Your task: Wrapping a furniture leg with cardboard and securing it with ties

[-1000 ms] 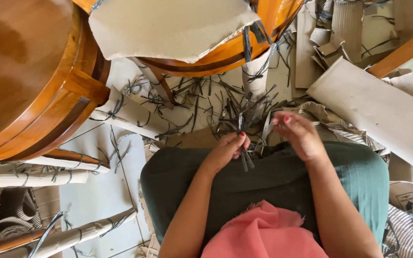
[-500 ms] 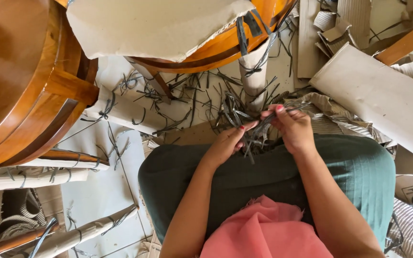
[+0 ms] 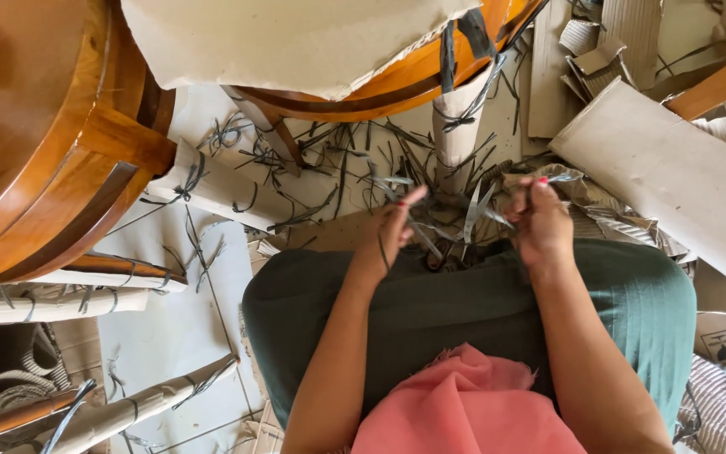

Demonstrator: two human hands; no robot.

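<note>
Above the person's lap, the left hand (image 3: pixel 390 231) and right hand (image 3: pixel 539 220) are each pinching dark plastic strap pieces (image 3: pixel 464 220), gathering a small bundle; many more cut straps (image 3: pixel 329 168) are lying scattered across the floor (image 3: pixel 170 336) beyond.

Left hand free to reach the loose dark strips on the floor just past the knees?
Probably yes. The left hand is raised just short of the strips on the floor, with nothing between them; though its fingers already pinch a strip.
</note>
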